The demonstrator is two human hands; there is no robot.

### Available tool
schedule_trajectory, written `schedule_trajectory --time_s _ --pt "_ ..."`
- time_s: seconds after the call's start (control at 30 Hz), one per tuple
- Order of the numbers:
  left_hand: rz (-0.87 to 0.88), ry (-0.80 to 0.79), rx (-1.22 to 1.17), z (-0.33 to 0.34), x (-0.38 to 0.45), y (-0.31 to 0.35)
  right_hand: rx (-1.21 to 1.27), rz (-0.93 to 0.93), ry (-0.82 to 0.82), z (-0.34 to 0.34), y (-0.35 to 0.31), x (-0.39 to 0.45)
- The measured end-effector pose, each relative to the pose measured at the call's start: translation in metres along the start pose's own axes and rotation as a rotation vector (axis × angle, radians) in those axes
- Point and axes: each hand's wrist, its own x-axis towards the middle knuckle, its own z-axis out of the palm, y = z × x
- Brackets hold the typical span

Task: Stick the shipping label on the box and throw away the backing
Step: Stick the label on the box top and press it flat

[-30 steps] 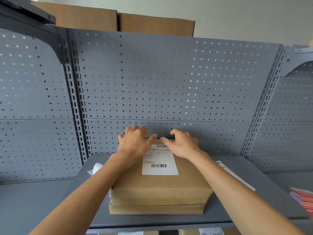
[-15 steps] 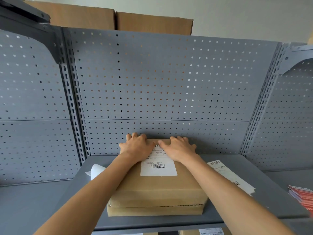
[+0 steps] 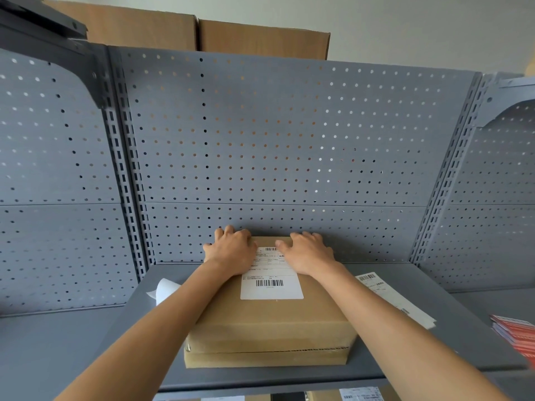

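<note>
A brown cardboard box [image 3: 269, 322] lies on the grey shelf [image 3: 434, 351]. A white shipping label [image 3: 272, 280] with barcodes lies flat on the box's top. My left hand [image 3: 231, 250] rests palm down on the label's far left part, fingers over the box's far edge. My right hand [image 3: 307, 251] rests palm down on the label's far right part. Neither hand holds anything. A curled white backing sheet [image 3: 163, 289] lies on the shelf left of the box, partly hidden by my left forearm.
A strip of printed labels [image 3: 390, 299] lies on the shelf right of the box. Red-and-white packets [image 3: 518, 332] sit at the far right edge. A grey perforated back panel [image 3: 275, 146] rises right behind the box. More boxes stand above it.
Both hands came down from hovering with bent fingers onto the label, and have since slid apart, uncovering the label's top barcode.
</note>
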Motion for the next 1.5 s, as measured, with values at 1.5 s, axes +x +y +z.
schedule_trajectory --time_s 1.5 --pt "0.079 -0.103 0.015 -0.006 -0.040 -0.006 -0.021 -0.098 -0.122 -0.008 0.009 -0.030"
